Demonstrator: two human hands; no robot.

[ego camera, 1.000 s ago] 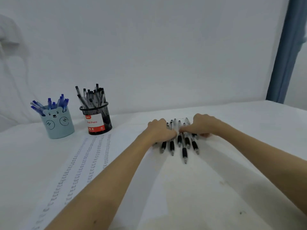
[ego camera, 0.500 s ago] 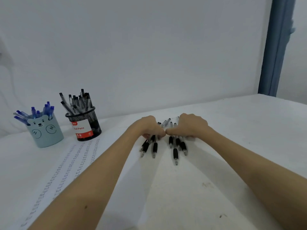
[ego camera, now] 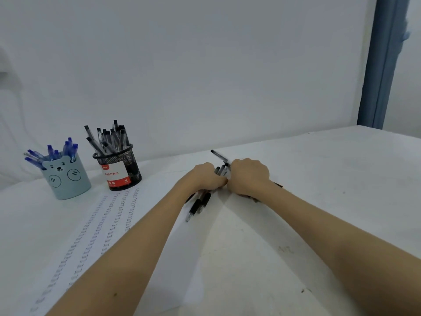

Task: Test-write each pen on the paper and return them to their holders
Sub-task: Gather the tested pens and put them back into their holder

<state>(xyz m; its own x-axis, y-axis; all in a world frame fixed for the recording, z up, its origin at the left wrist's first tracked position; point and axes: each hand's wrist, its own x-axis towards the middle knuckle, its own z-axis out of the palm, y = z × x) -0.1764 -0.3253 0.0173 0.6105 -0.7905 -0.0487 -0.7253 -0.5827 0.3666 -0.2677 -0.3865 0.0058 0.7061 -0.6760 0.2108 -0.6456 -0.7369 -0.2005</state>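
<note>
Both hands sit knuckle to knuckle at frame centre, the left hand and right hand each curled around a share of the black pens. The pens' long axes run from lower left to upper right: tips stick out below the left hand, while one blurred end rises above the right. The paper stretches to the lower left. Two holders, a mesh cup and a bear cup, stand at left. Bare surface lies to the right.

Black wire mesh is forming the pen pot with its glossy paper label, the bear cup is looking matt and smooth, and the table is showing a matt, scuffed white surface.
</note>
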